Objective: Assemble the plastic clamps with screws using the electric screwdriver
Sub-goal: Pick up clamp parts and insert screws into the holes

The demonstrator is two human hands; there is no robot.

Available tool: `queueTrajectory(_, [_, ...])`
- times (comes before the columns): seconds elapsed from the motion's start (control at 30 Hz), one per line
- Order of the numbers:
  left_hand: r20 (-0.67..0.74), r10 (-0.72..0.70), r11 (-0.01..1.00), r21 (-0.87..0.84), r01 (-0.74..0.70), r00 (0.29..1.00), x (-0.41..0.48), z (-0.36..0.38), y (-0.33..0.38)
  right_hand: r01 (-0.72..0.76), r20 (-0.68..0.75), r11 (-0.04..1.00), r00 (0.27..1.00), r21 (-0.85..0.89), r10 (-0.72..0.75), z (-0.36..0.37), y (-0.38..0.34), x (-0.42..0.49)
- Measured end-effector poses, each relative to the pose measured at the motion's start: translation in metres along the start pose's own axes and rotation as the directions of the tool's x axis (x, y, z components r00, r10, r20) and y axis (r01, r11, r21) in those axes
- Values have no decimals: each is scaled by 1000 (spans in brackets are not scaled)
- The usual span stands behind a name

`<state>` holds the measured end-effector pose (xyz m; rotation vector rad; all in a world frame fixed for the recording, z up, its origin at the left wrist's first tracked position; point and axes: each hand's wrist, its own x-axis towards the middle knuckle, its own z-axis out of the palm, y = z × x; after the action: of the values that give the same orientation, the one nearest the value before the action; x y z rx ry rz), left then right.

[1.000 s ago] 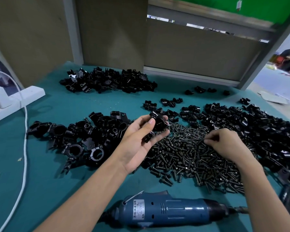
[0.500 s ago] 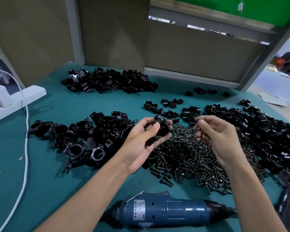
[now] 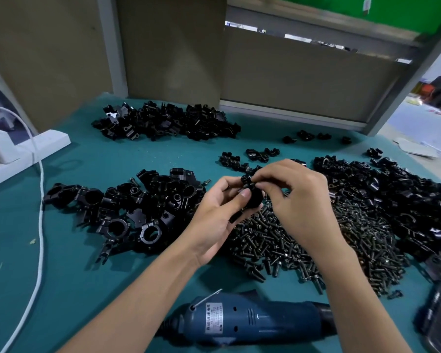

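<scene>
Head view, hands (image 3: 214, 217) (image 3: 302, 200) pinching clamp (image 3: 253, 197) above screws (image 3: 303, 243)

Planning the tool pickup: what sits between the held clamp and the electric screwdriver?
Head view: below the clamp in the left hand lies the near edge of the screw pile, then a bare strip of teal mat before the electric screwdriver.

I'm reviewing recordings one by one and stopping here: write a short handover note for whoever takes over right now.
Left hand holds a black clamp above the screw pile. Right hand pinches at the clamp's top; any screw in its grip is hidden.
Screwdriver lies on the teal mat at the near edge, untouched. Loose clamp parts are heaped left, far and right.
Done: clamp picked up. Left: seat a screw, drive it, repeat.
</scene>
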<state>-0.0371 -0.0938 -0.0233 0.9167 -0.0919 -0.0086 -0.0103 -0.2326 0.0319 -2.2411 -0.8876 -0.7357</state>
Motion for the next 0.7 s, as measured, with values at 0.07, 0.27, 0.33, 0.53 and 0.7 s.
queueTrajectory(0.07, [-8,4,1000,19,-4,1000,-1,1,0,10,0,1000,1000,-16,-10,1,0,0])
queueTrajectory(0.27, [-35,53,998,-28,-54,998,0,-1,7,-302,-160,947,945,-106,284,-12,27,-5])
queueTrajectory(0.33, [-47,72,996,-42,-74,996,2,-5,10,-490,-121,843,872,-222,474,-21,48,-10])
queueTrajectory(0.53, [-77,92,994,-48,-96,993,6,-12,12,-513,-13,742,826,-431,563,-23,66,-30])
queueTrajectory(0.7, [-67,114,993,-2,-115,991,6,-14,10,-431,299,813,776,-390,555,0,62,-29])
